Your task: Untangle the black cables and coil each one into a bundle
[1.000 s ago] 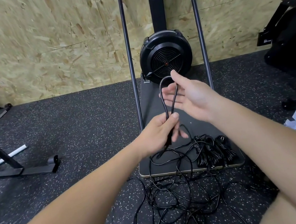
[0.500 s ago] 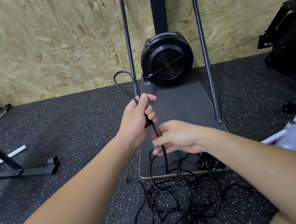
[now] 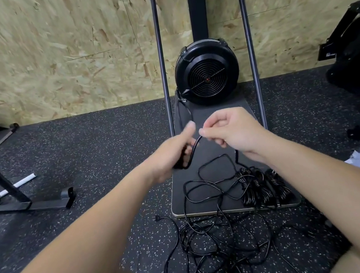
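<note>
Both forearms reach out above the flat dark rectangular platform [image 3: 215,173]. The left hand [image 3: 172,153] grips a thin black cable [image 3: 193,148]; the right hand [image 3: 227,131] pinches the same strand above the platform.

Both bare forearms reach forward, hands close together. The left hand [image 3: 173,151] is curled, gripping a cable, thumb raised. The right hand [image 3: 229,131] pinches it between thumb and fingertips.

Lighting: even, fairly bright, diffuse; shadows staying soft. Motion blur smearing the left hand [image 3: 172,151] and the wall [image 3: 45,51]. Wide-angle lens bending straight lines at edges. Black cables [image 3: 216,243] showing faint sheen.
</note>
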### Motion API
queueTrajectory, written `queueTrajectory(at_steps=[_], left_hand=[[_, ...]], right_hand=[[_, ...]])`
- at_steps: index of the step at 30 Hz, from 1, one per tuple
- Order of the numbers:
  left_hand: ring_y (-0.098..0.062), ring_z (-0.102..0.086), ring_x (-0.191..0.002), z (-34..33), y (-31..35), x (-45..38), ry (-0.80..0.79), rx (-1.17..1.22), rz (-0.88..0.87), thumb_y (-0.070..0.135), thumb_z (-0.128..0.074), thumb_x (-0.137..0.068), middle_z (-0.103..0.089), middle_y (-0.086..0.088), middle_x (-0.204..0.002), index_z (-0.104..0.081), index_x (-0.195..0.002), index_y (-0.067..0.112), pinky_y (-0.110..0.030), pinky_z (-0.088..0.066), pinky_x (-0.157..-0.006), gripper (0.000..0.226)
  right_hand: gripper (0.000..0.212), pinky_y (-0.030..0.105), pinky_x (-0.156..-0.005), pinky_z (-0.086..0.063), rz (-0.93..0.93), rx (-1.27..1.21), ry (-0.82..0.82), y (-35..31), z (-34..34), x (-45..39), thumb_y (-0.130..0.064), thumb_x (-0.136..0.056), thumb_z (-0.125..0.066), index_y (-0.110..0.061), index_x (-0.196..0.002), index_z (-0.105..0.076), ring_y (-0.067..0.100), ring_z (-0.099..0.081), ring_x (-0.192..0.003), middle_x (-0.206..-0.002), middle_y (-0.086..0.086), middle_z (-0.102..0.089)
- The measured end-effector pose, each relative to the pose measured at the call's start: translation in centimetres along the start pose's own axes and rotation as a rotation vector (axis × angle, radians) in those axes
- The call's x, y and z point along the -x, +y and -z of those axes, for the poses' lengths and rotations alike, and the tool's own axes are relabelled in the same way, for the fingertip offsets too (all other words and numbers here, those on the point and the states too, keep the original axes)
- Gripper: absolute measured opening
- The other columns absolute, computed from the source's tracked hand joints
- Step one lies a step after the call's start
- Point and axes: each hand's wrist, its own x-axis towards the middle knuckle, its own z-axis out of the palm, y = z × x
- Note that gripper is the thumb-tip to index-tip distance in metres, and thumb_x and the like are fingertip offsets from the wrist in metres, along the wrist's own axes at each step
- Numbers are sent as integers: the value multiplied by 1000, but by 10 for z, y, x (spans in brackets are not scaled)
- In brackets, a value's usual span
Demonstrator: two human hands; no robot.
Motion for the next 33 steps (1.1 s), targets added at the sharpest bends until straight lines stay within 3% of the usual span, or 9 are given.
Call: queueTrajectory(at_steps=[3, 5, 8, 13, 17, 20, 26, 31, 33], left_hand=[[-15, -34, -69, -21, -12, 5, -165, -213, -97, 54, -80, -95, -43, 2, -77, -58, -96, 21, -34, -28, -61, 39], [-15, -39, -66, -32, -16, 7, -147, -159, -88, 41, -70, -105, -46, 2, -76, -61, -99, 17, -29, -33, -59, 27], [-15, -41, -61, -31, -9, 6, -49, -12, -94, 41, -50, -116, -48, 1, -73, -66, -101, 11, -25, -37, -55, 37], [-17, -38, -62, -9, -5, 1, 3, 238, -141, 30, -49, -117, -47, -3, -74, -67, -99, 9, -28, -36, -57, 33], [-16, -34, -63, -7, -7, 0, 9, 282, -172, 27, -49, -117, -44, -1, -75, -67, -108, 7, -30, -30, -59, 29], [-14, -34, -64, -7, -7, 0, 29, 233, -169, 33, -56, -115, -47, -1, -77, -68, -120, 2, -29, -29, -59, 34], [-13, -49, -74, -26, -11, 19, -225, -170, -195, 22, -72, -106, -60, 1, -91, -72, -133, 20, -24, -42, -64, 26], [-17, -56, -91, -57, -11, 26, -251, -126, -189, 33, -66, -110, -72, 2, -101, -74, -128, 23, -26, -42, -67, 22], [-23, -53, -88, -60, -9, 27, -236, -170, -205, 34, -61, -113, -79, -7, -110, -71, -112, 16, -33, -41, -68, 21]], right_hand=[[18, 32, -61, -49, -49, -52, 56, 2, -7, -1, -14, -89, -90, -3, -96, -78, 20, -57, -67, -76, 9, -76], [22, 32, -66, -54, -69, -194, -16, -1, -10, -1, -9, -91, -87, 2, -106, -76, 20, -62, -72, -86, 15, -77], [34, 40, -84, -59, -46, -282, -128, -2, -3, -2, -3, -91, -85, 0, -122, -71, 27, -69, -82, -100, 19, -79], [14, 41, -98, -59, -73, 229, -37, 20, 13, -3, -20, -89, -89, -20, -102, -83, 15, -77, -92, -96, 5, -84], [11, 31, -77, -54, -82, 352, -101, 21, 9, 0, -27, -98, -82, -17, -92, -84, 11, -63, -76, -93, 6, -81], [16, 27, -62, -57, -56, 165, 4, 7, 13, -6, -22, -101, -79, -6, -96, -80, 13, -61, -65, -81, 7, -79], [16, 26, -58, -47, 95, -167, 169, -16, 14, -13, -17, -102, -77, -2, -105, -77, 12, -51, -60, -80, 7, -74], [8, 38, -65, -62, 201, 104, 292, -20, 12, -10, -17, -103, -73, -13, -96, -75, 15, -66, -57, -79, 5, -79], [12, 43, -69, -67, 256, 219, 307, -20, 16, -11, -17, -104, -71, -17, -92, -73, 15, -73, -59, -77, 2, -76]])
